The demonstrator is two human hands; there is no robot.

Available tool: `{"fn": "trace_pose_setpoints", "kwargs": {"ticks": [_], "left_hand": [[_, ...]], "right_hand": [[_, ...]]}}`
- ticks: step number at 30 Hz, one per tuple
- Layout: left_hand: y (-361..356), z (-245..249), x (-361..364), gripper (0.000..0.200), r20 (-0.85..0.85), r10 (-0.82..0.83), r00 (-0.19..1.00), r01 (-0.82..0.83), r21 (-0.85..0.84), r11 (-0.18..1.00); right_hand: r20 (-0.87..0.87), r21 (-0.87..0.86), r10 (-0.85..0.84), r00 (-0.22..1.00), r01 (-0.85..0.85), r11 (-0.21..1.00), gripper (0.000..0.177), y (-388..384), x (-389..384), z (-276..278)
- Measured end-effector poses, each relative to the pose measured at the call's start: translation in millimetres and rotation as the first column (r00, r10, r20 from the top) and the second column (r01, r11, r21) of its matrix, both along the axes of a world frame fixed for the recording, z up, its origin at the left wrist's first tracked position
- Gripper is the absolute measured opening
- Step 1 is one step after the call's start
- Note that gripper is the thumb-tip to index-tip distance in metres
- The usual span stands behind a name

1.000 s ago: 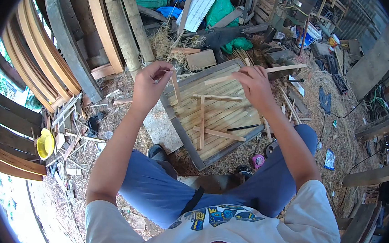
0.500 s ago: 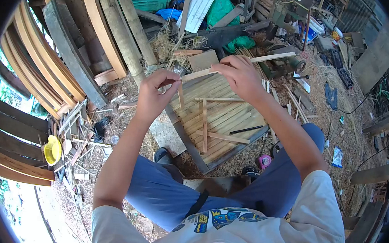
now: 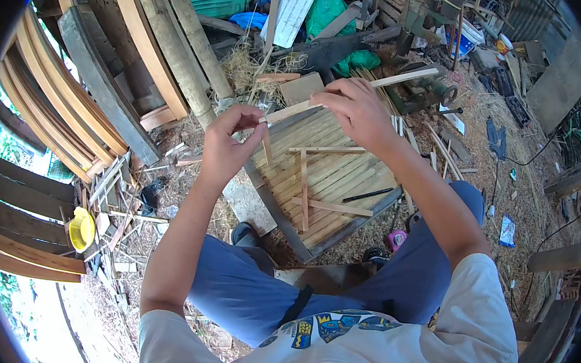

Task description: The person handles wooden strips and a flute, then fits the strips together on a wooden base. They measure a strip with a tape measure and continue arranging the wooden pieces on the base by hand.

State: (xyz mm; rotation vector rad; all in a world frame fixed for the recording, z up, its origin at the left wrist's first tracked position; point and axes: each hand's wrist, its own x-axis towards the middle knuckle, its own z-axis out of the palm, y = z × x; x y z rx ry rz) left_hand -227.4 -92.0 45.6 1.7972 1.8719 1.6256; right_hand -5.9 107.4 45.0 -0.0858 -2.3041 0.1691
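Note:
Both my hands are raised over a low slatted wooden table [image 3: 277, 214]. Between them a long, thin wooden strip [image 3: 404, 76] slants up to the right. My right hand [image 3: 360, 115] grips it near its middle, fingers bent over the top. At its near end, the thumb and forefinger of my left hand [image 3: 231, 143] close on the tip. A shorter wooden strip [image 3: 267, 149] points down just below those fingertips. Several more strips lie crossed on the slats, among them an upright one [image 3: 304, 193] and a slanting one [image 3: 336, 206]. Beside them rests a black pen-like stick [image 3: 367, 194].
A pink tape measure [image 3: 396, 239] lies on the ground by my right knee. Wood scraps and shavings cover the floor. Long curved boards [image 3: 107, 85] lean at the left, near a yellow plastic container [image 3: 82, 230]. A machine with a handwheel [image 3: 449, 95] stands beyond the table.
The left thumb has lowered slightly from the forefinger at the strip's end. The long strip and the right hand stay nearly where they were, with a small shift of the view.

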Motion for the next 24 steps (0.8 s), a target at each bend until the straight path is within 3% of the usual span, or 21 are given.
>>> {"fn": "trace_pose_setpoints", "kwargs": {"ticks": [13, 16, 22, 24], "left_hand": [[-3, 4, -4, 0.022, 0.010, -0.026, 1.000, 0.027, -0.099, 0.995], [2, -1, -3, 0.019, -0.001, -0.014, 1.000, 0.014, -0.014, 1.000], [-1, 4, 1, 0.021, -0.011, 0.006, 1.000, -0.007, -0.091, 0.996], [1, 1, -1, 0.019, -0.020, 0.014, 1.000, -0.015, -0.046, 0.999]], "right_hand": [[0.011, -0.053, 0.026, 1.000, -0.026, 0.998, 0.029, 5, -5, -6], [0.012, -0.047, 0.023, 1.000, -0.022, 0.999, 0.029, 7, -7, -8], [-0.016, -0.055, 0.039, 0.999, -0.039, 0.998, 0.029, 7, -10, -8], [-0.026, -0.057, 0.041, 0.999, -0.043, 0.997, 0.029, 6, -11, -8]]}}
